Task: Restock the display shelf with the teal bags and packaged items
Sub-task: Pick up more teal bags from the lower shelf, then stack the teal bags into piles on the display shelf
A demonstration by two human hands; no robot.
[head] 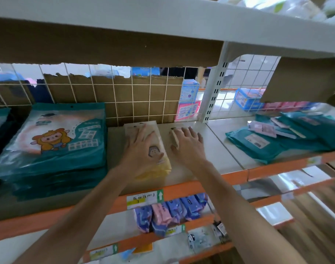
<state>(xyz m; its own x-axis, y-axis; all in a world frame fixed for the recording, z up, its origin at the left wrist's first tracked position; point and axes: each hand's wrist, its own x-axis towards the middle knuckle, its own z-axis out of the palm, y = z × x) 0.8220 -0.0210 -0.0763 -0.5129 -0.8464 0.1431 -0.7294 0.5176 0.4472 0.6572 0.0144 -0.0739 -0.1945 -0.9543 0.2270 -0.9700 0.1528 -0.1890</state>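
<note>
A stack of teal bags (54,141) with a cartoon print lies on the left of the display shelf (220,149). Beside it lies a beige-and-yellow packaged item (159,164); my left hand (142,147) rests flat on it with fingers spread. My right hand (187,143) lies on a second, narrower beige packet (174,139) just to the right, fingers extended, with the packet mostly hidden under it. More teal bags (267,145) lie flat on the right shelf section.
A wire grid backed with cardboard (124,98) closes the shelf's rear. A white upright post (212,92) divides the sections. Small pink and lilac packets (263,128) lie on the right-hand teal bags. Blue and pink packs (172,210) fill the shelf below.
</note>
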